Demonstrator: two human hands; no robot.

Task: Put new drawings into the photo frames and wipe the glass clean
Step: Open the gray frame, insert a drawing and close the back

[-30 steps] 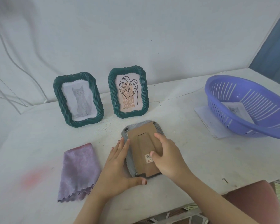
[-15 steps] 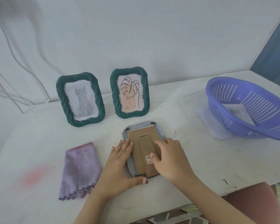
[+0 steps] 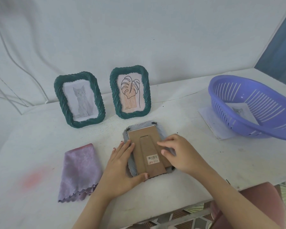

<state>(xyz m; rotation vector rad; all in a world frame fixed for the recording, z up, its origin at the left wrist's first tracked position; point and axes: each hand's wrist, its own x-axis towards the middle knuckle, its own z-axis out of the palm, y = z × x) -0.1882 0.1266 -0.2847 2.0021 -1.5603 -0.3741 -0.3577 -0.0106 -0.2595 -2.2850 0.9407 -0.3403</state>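
Note:
A grey frame (image 3: 127, 164) lies face down near the table's front edge, its brown cardboard back (image 3: 145, 146) with a barcode sticker facing up. My left hand (image 3: 120, 169) rests along the frame's left side with fingers straight, and its thumb presses the bottom edge. My right hand (image 3: 182, 154) lies on the right side of the cardboard back, bent fingertips pressing on it. Behind stand two green frames: one with a cat drawing (image 3: 79, 99), one with a leaf drawing (image 3: 130, 94). A folded purple cloth (image 3: 80, 171) lies left of my hands.
A purple slotted basket (image 3: 224, 113) sits at the right with a drawing (image 3: 239, 110) inside and a white sheet (image 3: 208, 119) under it. White cables run along the wall at the left. A pink seat (image 3: 261, 195) shows below the table's front edge.
The cardboard back, tilted up at first, now lies flat in the frame. My right hand has shifted from gripping its edge to pressing on its right side. My left hand has stayed put.

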